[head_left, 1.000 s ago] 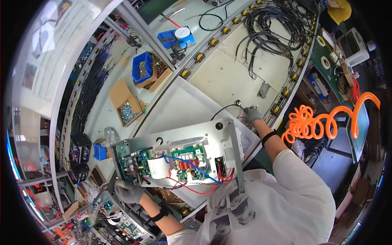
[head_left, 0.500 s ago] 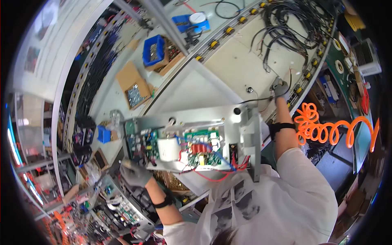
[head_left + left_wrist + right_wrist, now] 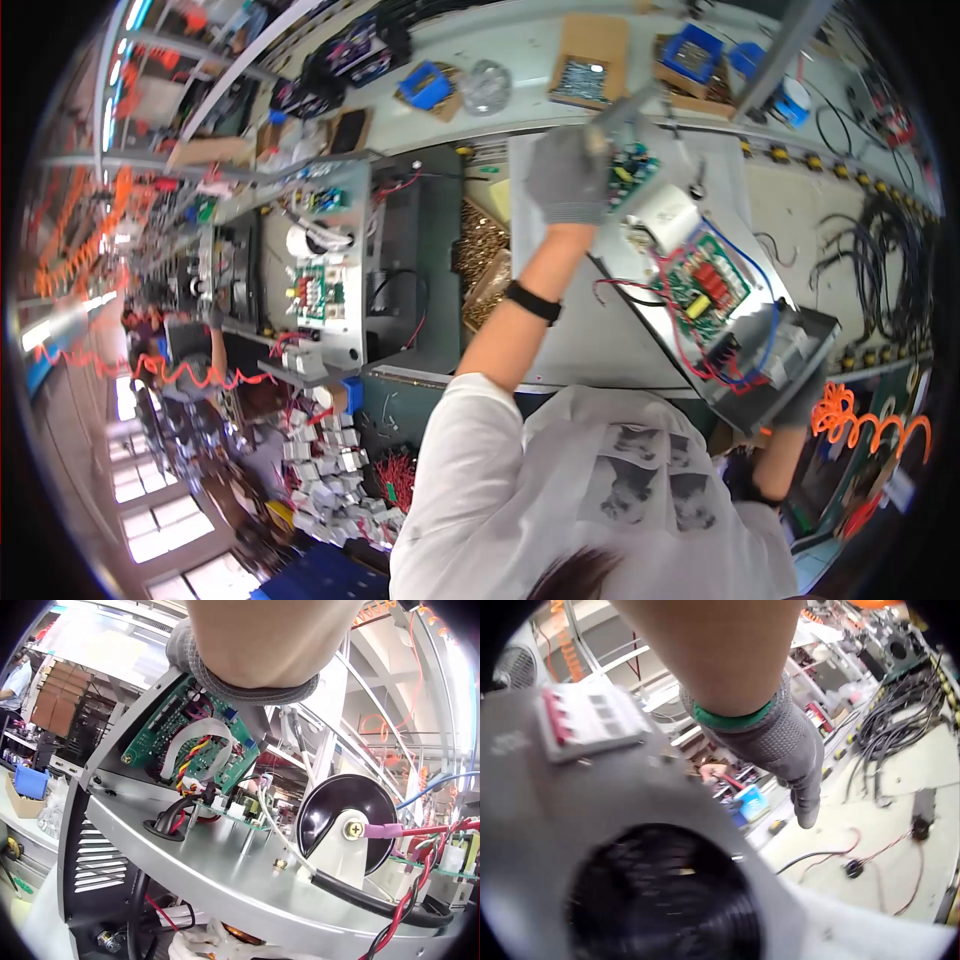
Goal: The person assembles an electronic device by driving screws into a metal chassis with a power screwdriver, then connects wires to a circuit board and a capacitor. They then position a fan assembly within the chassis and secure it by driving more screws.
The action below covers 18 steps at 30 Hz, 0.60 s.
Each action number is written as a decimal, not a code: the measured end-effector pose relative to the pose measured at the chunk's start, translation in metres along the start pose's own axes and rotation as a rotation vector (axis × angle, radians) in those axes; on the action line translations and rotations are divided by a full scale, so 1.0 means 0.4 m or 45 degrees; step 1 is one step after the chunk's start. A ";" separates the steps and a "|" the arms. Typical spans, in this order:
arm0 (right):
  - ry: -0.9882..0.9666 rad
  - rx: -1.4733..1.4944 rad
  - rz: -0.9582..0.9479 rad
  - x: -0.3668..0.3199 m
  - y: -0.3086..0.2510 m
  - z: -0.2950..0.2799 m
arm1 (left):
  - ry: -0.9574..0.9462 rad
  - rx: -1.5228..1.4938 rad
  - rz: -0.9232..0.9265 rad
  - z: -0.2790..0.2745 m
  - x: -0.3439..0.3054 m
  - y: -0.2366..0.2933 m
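Note:
A metal chassis (image 3: 640,265) carrying green circuit boards, a white cylinder and red and blue wires lies slantwise on the bench. My gloved left hand (image 3: 570,175) grips its far end panel; in the left wrist view the glove (image 3: 180,649) folds over that panel's top edge, fingers hidden behind. At the chassis's near right end is my gloved right hand (image 3: 800,400), partly covered by the end panel. In the right wrist view its fingers (image 3: 807,810) point down, fairly straight, beside a dark panel (image 3: 525,802) with a round fan opening (image 3: 667,900).
A second open chassis (image 3: 320,265) stands to the left. Black cables (image 3: 880,260) lie on the right of the bench, edged with yellow rollers. Cartons of screws (image 3: 585,75) and blue bins (image 3: 690,50) line the back. An orange coiled hose (image 3: 860,420) hangs at right.
The head view has swung left. My right hand has come back from the black cables to the chassis's end. My left hand has moved onto the other end panel, and the chassis now lies slanted.

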State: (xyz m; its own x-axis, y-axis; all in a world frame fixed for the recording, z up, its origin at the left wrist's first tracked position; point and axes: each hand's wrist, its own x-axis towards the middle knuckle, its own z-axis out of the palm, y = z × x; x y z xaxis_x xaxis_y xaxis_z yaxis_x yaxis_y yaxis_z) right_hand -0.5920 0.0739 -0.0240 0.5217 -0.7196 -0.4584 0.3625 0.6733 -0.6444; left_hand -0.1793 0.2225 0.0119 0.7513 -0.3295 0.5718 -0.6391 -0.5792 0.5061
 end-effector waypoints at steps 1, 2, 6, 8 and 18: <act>0.001 -0.094 -0.009 -0.046 -0.008 0.088 | 0.034 -0.030 0.030 0.007 0.003 0.010; 0.009 -0.183 -0.029 -0.084 -0.002 0.148 | 0.071 -0.094 0.035 0.022 0.004 0.011; 0.111 -0.839 -0.186 -0.107 0.022 0.041 | 0.098 -0.230 0.100 0.056 0.017 0.025; 0.330 -0.746 -0.170 -0.102 0.027 0.041 | 0.130 -0.279 0.101 0.071 0.023 0.035; 0.294 -0.596 -0.038 -0.161 0.069 0.277 | 0.217 -0.711 -0.434 0.057 -0.215 -0.198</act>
State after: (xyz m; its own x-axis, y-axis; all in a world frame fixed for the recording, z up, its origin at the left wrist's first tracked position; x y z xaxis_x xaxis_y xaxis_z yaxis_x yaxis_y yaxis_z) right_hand -0.5301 0.1575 0.0556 0.3134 -0.7916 -0.5245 -0.0372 0.5417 -0.8397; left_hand -0.1894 0.2797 -0.0921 0.9190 -0.0479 0.3914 -0.3942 -0.1423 0.9080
